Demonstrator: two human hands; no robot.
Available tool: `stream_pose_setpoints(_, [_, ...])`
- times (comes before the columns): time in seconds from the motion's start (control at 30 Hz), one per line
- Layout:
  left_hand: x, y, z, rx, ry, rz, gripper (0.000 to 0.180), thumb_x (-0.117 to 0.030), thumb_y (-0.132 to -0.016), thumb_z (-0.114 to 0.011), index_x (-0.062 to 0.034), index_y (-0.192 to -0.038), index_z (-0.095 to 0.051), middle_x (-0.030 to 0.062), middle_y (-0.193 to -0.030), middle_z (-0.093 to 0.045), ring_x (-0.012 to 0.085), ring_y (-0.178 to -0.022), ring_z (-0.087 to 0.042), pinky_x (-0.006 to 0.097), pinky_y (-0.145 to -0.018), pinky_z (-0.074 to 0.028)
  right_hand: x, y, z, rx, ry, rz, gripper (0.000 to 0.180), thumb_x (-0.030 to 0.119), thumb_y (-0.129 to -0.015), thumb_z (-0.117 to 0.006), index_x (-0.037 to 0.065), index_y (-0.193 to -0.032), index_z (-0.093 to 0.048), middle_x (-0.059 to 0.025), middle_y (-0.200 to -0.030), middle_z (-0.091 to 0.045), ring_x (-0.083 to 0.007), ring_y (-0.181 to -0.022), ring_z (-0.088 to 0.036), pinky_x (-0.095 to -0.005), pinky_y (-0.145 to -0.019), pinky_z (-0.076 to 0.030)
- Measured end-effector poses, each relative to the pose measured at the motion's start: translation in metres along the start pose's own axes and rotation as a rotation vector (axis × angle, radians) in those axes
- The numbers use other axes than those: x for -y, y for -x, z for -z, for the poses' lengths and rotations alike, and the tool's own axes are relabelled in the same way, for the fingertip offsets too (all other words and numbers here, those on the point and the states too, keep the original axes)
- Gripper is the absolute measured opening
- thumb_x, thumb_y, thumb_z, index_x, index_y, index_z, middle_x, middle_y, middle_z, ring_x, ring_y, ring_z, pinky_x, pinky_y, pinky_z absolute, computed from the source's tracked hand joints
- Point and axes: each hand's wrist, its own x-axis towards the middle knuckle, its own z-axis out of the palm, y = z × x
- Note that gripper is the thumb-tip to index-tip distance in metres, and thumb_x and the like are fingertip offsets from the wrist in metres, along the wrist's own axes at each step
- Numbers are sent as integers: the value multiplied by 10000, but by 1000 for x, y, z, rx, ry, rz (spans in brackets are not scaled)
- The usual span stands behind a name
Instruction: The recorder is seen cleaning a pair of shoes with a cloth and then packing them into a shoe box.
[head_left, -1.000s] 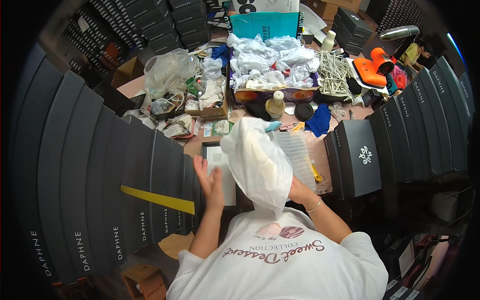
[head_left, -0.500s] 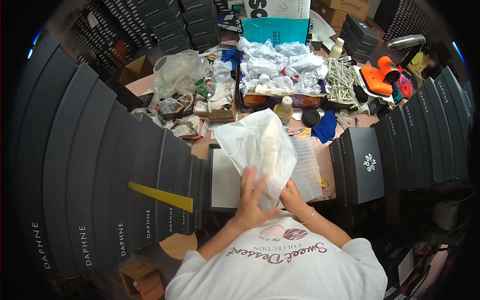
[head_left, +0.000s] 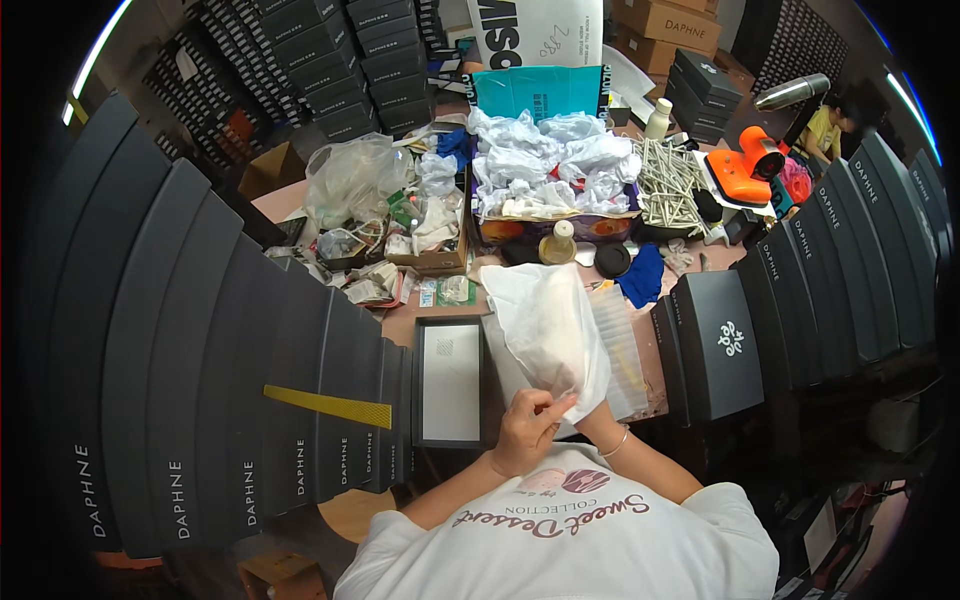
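A thin white translucent bag (head_left: pixel 535 320) stands upright over the table in front of me, with a pale, long shape showing through it; its kind I cannot make out. The fingertips of my left hand (head_left: pixel 525 432) pinch the bag's near lower edge. Gripping the same bag from the right is my right hand (head_left: pixel 598 425), its fingers mostly hidden behind the film. To the left of the bag lies a dark open shoebox part (head_left: pixel 425 350) with a white inside. A stack of clear ribbed plastic sheets (head_left: pixel 625 350) lies just right of the bag.
Tall stacks of dark shoeboxes (head_left: pixel 300 350) rise at left, more shoeboxes (head_left: pixel 715 345) at right. Behind are a carton of crumpled white paper (head_left: pixel 560 150), a bottle (head_left: pixel 560 243), a blue cloth (head_left: pixel 642 277), white sticks (head_left: pixel 675 180) and an orange device (head_left: pixel 745 170).
My left hand has gone from spread fingers to a pinch on the bag. The bag sits lower and looks fuller and rounder. The whole view has shifted slightly.
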Motion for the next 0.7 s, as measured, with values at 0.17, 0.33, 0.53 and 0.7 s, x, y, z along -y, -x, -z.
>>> stream_pose_setpoints(0.17, [12,-3,-9,216,29,-3,394,7,-775,-619,-37,-1166,-601,132,-812,-506,248,-661,-545,301,-610,-477,12,-10,7,-17,284,120,466,193,-792,-627,42,-1217,-511,-127,-1190,-544,-312,-1099,-530,-394,-933,-423])
stream_pose_setpoints(0.33, [31,25,7,-277,598,631,710,-215,-865,-648,-12,-1403,-232,65,-1231,-480,155,-1118,-477,335,-965,-395,-3,-2,-23,-16,327,194,445,196,-764,-641,44,-1171,-542,-142,-1171,-549,-330,-1079,-527,-406,-936,-406])
stream_pose_setpoints(0.53, [61,23,2,-466,1156,1040,629,-235,-849,-639,-65,-1368,-327,109,-1276,-477,251,-1172,-479,398,-992,-405,51,4,-7,551,510,65,478,218,-703,-676,94,-1154,-577,-155,-1227,-501,-345,-1146,-469,-461,-947,-380])
stream_pose_setpoints(0.7, [82,53,63,-613,876,946,664,-71,-780,-661,-60,-1360,-338,119,-1252,-496,263,-1113,-529,404,-940,-455,39,22,43,42,75,166,586,259,-730,-704,110,-1265,-518,-198,-1286,-449,-365,-1197,-433,-473,-1009,-347])
